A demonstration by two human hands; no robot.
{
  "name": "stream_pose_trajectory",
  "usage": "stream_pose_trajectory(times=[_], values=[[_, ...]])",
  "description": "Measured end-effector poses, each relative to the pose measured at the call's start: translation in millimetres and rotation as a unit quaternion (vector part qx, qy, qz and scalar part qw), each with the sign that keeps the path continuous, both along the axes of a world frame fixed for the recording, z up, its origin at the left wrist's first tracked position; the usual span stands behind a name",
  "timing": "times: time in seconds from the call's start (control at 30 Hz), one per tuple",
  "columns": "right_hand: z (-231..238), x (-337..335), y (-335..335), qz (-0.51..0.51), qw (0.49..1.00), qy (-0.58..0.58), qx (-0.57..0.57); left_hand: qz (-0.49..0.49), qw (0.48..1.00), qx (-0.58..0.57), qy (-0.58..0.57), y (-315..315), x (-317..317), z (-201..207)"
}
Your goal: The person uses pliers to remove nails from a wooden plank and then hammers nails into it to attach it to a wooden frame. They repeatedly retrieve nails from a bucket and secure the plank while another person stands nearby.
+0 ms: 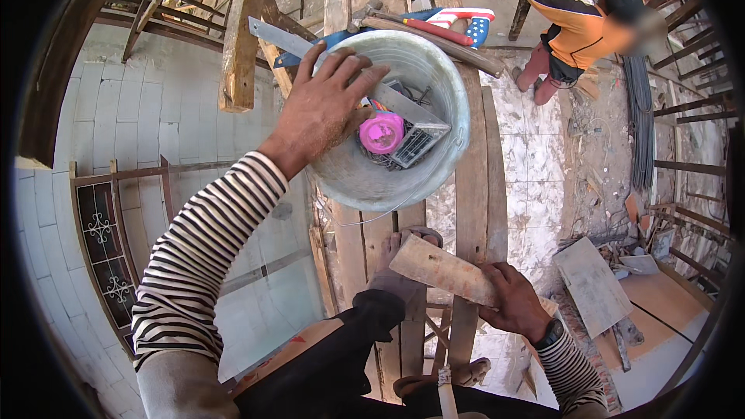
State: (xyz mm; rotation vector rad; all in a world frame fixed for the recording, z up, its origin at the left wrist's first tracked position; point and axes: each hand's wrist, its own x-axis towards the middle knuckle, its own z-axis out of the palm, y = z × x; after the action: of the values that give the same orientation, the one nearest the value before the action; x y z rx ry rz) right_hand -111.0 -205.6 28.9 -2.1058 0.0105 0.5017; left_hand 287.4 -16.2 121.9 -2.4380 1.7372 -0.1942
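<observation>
At the bucket's left rim, my left hand (330, 101) curls over a metal try square (397, 101). One end of its blade sticks out to the upper left, and the other end reaches down into the grey bucket (450, 109). Part of the blade is hidden under my fingers. Inside the bucket lie a round pink chalk-line-like case (382, 133) and loose nails or wire bits. My right hand (516, 300) grips the end of a short wooden board (442, 270), held above the planks near my feet.
Beyond the bucket lie a hammer (434, 40) and a handsaw (471, 22) with a red, white and blue handle. The bucket stands on narrow raised wooden planks (471, 202). A person in orange (578, 27) stands lower down at the far right. Upright timber (242, 46) rises at the left.
</observation>
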Motion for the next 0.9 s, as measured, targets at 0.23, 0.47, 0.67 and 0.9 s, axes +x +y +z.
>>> stream_pose_trajectory(times=[0.23,0.47,0.67,0.9], values=[[-9,-7,3,-0.006,1.000,0.023,-0.005,-0.013,0.998,0.031,0.058,-9,31,24],[-9,-5,4,-0.015,0.999,0.046,0.014,-0.041,0.999,0.008,-0.022,-13,39,19],[-2,-4,6,-0.020,0.998,0.055,0.023,-0.046,0.998,-0.003,-0.035,-2,22,-2],[-11,-1,6,-0.031,0.997,0.070,0.029,-0.162,0.985,0.054,0.033,1,-7,-22]])
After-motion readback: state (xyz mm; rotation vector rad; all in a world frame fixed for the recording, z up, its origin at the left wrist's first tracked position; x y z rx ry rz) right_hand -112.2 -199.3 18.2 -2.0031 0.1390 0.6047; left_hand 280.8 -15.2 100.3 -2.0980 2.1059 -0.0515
